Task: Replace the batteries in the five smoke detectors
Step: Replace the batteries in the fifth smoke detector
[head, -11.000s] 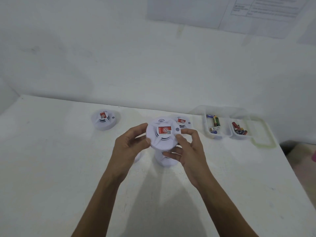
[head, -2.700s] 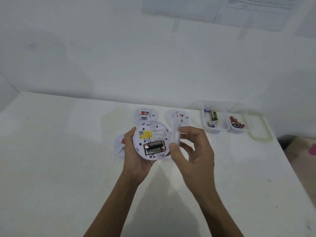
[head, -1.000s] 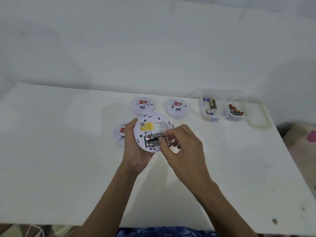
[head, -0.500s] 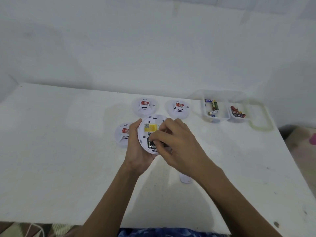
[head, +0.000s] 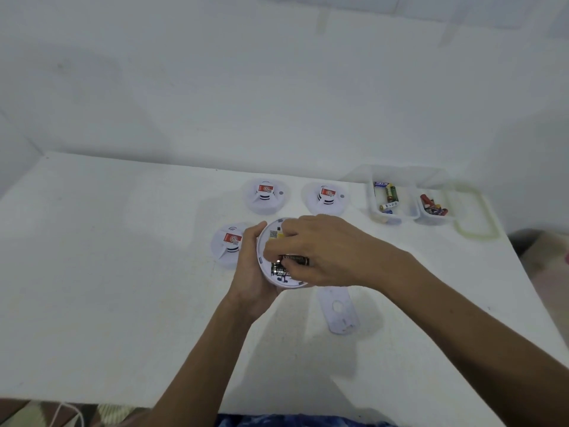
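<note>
My left hand holds a white smoke detector turned back-up, with its battery bay exposed. My right hand lies across the bay, its fingers pinching a black battery lifted partly out; a second black battery lies in the bay. The detector's white back cover lies on the table just to the near right. Three other smoke detectors sit face-up on the table: one at the left, two behind.
At the back right stand two clear tubs: one with several mixed batteries, one with several red batteries. A clear lid with a greenish rim lies beside them. The white table ends at a wall behind and drops off at the right.
The back cover came off and now lies on the table. My right hand went to the battery bay and has pulled one black battery partly out.
</note>
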